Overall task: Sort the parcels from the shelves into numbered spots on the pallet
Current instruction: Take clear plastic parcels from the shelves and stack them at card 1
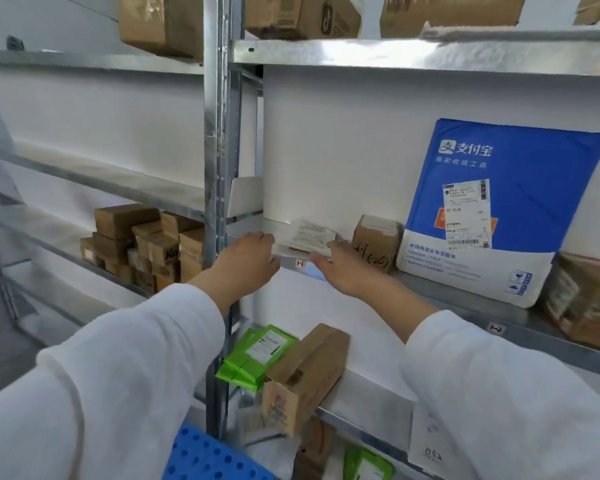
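Note:
A flat white parcel with a paper label lies at the front edge of the middle metal shelf. My left hand touches its left end with fingers curled at the edge. My right hand reaches in at its right end, fingers under or against the parcel. Whether either hand truly grips it is unclear. Right of the parcel stands a small brown box with handwriting, then a large blue and white mailer leaning on the back wall. The blue pallet shows at the bottom.
A brown box and green mailers sit on the shelf below. Several small brown boxes are stacked on the left rack. More cartons fill the top shelf. A steel upright stands between the racks.

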A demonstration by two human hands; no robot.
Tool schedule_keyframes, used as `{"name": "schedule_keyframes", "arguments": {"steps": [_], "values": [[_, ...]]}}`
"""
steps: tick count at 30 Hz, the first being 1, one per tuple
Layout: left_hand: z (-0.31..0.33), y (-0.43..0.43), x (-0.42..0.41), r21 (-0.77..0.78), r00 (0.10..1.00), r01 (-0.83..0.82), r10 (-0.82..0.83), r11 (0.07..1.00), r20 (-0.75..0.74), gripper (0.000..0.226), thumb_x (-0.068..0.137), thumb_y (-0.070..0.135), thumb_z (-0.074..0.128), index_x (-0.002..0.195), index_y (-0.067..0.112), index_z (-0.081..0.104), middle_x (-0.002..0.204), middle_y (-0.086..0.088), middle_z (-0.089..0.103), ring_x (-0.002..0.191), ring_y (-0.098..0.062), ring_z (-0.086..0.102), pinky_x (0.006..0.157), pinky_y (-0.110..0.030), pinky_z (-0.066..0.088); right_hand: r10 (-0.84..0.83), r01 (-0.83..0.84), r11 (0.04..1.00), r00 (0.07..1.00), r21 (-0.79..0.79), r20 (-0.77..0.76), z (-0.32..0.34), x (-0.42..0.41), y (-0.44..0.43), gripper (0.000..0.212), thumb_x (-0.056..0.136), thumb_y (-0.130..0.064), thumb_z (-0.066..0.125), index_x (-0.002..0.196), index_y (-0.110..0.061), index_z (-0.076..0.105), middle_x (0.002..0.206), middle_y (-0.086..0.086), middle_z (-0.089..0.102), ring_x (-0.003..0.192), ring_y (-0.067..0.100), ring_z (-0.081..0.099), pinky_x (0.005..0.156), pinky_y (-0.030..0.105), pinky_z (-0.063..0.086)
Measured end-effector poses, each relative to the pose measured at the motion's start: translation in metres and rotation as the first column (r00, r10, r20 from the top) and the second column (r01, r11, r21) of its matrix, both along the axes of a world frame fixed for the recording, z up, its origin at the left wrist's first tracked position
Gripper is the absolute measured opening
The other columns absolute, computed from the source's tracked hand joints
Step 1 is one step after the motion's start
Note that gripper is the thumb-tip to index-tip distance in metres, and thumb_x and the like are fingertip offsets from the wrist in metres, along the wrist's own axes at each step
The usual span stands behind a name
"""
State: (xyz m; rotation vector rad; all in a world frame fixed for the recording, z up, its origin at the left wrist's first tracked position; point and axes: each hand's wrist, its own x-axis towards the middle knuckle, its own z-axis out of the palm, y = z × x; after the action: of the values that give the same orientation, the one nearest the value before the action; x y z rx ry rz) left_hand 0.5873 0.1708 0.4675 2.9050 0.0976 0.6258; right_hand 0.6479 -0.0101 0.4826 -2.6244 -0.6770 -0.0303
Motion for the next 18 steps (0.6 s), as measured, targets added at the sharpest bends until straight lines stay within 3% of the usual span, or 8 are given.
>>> {"name": "schedule_keyframes", "arguments": {"steps": [3,6,9,13,15,18], "values": [[0.008,0.007,0.029,-0.015,1.0,-0.029,0.029,0.999,-0.001,0.04,0.098,0.031,0.043,0.131,0.007,0.047,0.131,-0.011,0.052,0.122,-0.027,0.047,0.096,-0.038,0.042,-0.032,0.033,0.999,0.999,0.022,-0.017,-0.001,0.027,0.016,0.073,0.095,-0.06,0.031,0.144,-0.007,0.034,0.149,0.014,0.033,0.13,0.03,0.041,0.107,0.038,0.037],[0.007,0.008,0.056,-0.054,0.998,-0.058,0.058,0.997,-0.013,0.041,0.099,0.032,0.041,0.132,0.007,0.047,0.132,-0.011,0.051,0.122,-0.026,0.046,0.098,-0.039,0.041,0.004,-0.006,0.997,1.0,-0.071,-0.028,-0.005,0.049,0.03,0.065,0.098,-0.056,0.03,0.147,-0.014,0.032,0.146,0.02,0.03,0.134,0.034,0.034,0.111,0.04,0.03],[0.003,0.008,0.078,-0.074,0.996,-0.086,0.083,0.994,-0.039,0.041,0.101,0.032,0.038,0.131,0.006,0.047,0.132,-0.012,0.052,0.121,-0.028,0.047,0.099,-0.039,0.04,-0.054,0.053,0.998,0.997,-0.038,-0.046,-0.01,0.07,0.042,0.074,0.096,-0.059,0.032,0.147,-0.005,0.026,0.148,0.02,0.026,0.136,0.033,0.029,0.112,0.04,0.027],[-0.002,0.005,0.107,-0.07,0.988,-0.149,0.146,0.986,-0.043,0.039,0.102,0.033,0.033,0.123,0.007,0.054,0.123,-0.013,0.057,0.112,-0.029,0.053,0.091,-0.038,0.043,-0.116,0.113,0.993,0.99,0.045,0.078,-0.011,0.1,0.053,0.064,0.098,-0.043,0.042,0.144,-0.002,0.022,0.143,0.019,0.032,0.131,0.033,0.035,0.105,0.04,0.034],[-0.005,0.003,0.12,-0.12,0.983,-0.178,0.171,0.977,-0.071,0.039,0.103,0.03,0.03,0.122,0.006,0.055,0.121,-0.015,0.058,0.111,-0.031,0.054,0.091,-0.039,0.044,-0.166,0.161,0.984,0.984,0.076,0.068,-0.009,0.113,0.057,0.057,0.098,-0.039,0.04,0.139,-0.002,0.027,0.14,0.018,0.035,0.129,0.033,0.037,0.101,0.039,0.036],[-0.008,0.007,0.137,-0.191,0.969,-0.233,0.21,0.954,-0.133,0.036,0.101,0.026,0.034,0.114,0.004,0.059,0.115,-0.016,0.061,0.104,-0.032,0.058,0.084,-0.037,0.046,-0.235,0.236,0.97,0.972,-0.06,0.029,-0.007,0.128,0.057,0.059,0.1,-0.045,0.03,0.14,-0.001,0.034,0.144,0.02,0.035,0.132,0.033,0.031,0.105,0.039,0.031]]}}
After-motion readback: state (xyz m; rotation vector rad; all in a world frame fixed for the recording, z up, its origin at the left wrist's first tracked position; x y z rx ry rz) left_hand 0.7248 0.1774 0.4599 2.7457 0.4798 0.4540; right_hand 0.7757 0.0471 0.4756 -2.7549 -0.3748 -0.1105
